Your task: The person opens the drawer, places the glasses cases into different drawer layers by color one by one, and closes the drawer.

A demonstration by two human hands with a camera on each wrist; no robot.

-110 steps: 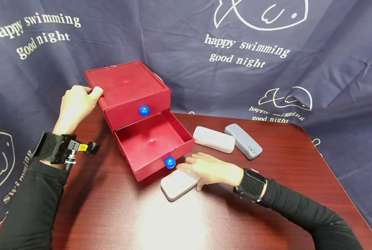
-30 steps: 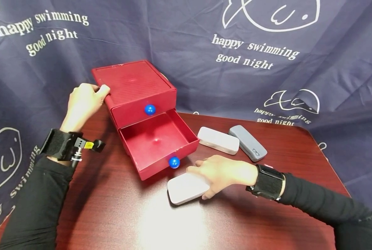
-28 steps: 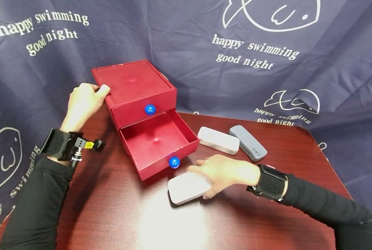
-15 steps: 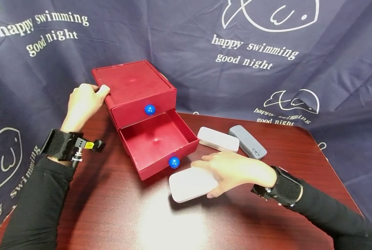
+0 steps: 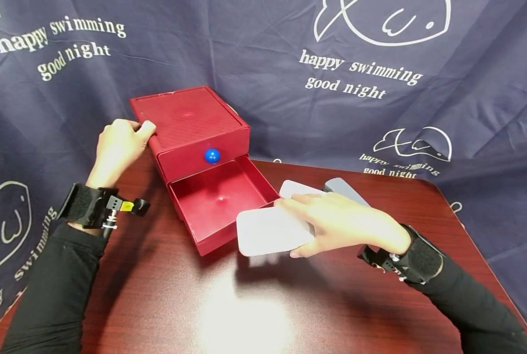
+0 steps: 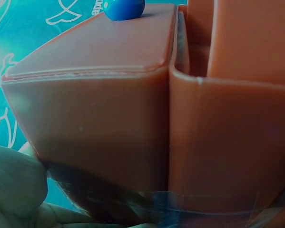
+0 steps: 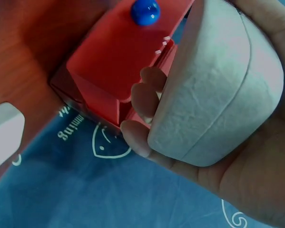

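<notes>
A red two-drawer box (image 5: 188,118) stands on the dark wooden table (image 5: 157,295); its lower drawer (image 5: 219,199) is pulled out and looks empty. My left hand (image 5: 126,135) grips the box's rear left corner, thumb on the lid; the left wrist view shows the box's side wall (image 6: 99,123) close up. My right hand (image 5: 316,226) holds a white glasses case (image 5: 268,231) lifted off the table, level with the open drawer's front right corner. In the right wrist view my fingers (image 7: 142,99) curl round the case (image 7: 218,95). The upper drawer's blue knob (image 5: 212,156) shows; the case hides the lower one.
A second white case (image 5: 295,187) and a grey case (image 5: 343,186) lie on the table behind my right hand, partly covered by it. A dark blue printed cloth (image 5: 378,98) hangs behind the table. The table's right edge (image 5: 462,216) runs close to my right forearm.
My right hand closed round the white case on the table, lifted it and carried it up toward the open lower drawer. My left hand stayed on the box.
</notes>
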